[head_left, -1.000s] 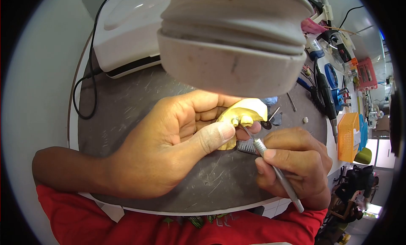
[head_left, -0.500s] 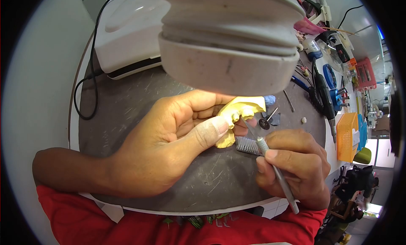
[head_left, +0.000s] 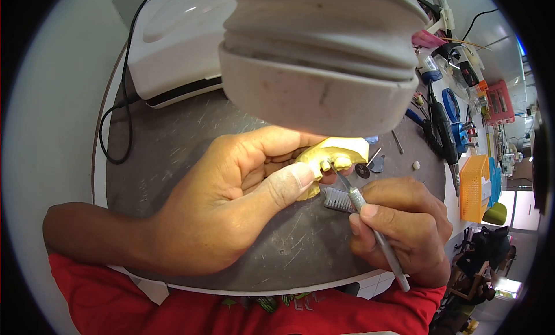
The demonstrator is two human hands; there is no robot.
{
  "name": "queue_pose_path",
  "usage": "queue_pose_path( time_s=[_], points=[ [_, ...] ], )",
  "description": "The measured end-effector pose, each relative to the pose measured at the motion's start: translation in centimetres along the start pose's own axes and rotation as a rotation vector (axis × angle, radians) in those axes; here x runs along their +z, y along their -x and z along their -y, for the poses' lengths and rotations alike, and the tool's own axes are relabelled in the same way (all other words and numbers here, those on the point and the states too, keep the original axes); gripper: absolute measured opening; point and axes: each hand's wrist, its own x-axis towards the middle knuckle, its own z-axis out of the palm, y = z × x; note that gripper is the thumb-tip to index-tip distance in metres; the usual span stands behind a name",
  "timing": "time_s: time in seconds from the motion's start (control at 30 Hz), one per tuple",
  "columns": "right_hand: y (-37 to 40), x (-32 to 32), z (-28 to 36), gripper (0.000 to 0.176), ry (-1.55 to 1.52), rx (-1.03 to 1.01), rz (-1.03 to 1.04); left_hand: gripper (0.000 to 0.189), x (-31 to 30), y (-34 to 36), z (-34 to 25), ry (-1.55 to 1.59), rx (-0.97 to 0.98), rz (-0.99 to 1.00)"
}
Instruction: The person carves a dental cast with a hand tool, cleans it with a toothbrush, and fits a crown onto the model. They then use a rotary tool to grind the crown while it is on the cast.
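My left hand [head_left: 248, 190] grips a yellow dental cast [head_left: 341, 148] between thumb and fingers, its tooth stumps facing down toward me. Part of the cast is hidden behind the thumb. In my right hand [head_left: 407, 219] is a slim metal craft knife [head_left: 386, 245], held like a pen. Its blade reaches up to the cast beside the teeth; whether the tip touches cannot be made out. Below the cast, a brush [head_left: 338, 199] with pale bristles lies on the grey work surface [head_left: 277, 248]. A dark round disc [head_left: 362, 170] lies just right of the cast.
A wide white lamp or hood [head_left: 321, 86] hangs low over the hands. At the back left stands a white machine [head_left: 173, 45] with a black cable. A handpiece [head_left: 445, 126], an orange basket [head_left: 474, 187] and several small tools line the right side.
The cast has tilted in my left hand, so more of its upper face shows and its lower end is more hidden. The knife tip has shifted slightly left along the teeth.
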Motion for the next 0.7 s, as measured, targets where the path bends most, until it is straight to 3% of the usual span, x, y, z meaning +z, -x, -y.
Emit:
queue_pose_path(
  time_s=[0.43,0.53,0.6,0.7],
  points=[
    [0.1,-0.3,-0.4,0.035,0.096,-0.083,0.047,0.044,0.2,-0.1,-0.2,0.071,-0.027,-0.03],
    [0.1,-0.3,-0.2,0.035,0.076,-0.083,0.025,0.043,0.3,-0.1,-0.3,0.091,-0.039,-0.062],
    [0.2,-0.2,0.3,0.035,-0.032,-0.015,-0.102,0.043,0.4,-0.1,-0.4,0.091,-0.046,-0.079],
    [-0.5,-1.6,-0.1,0.031,0.046,-0.033,-0.089,0.044,0.4,-0.2,-0.4,0.123,-0.027,-0.089]
  ],
)
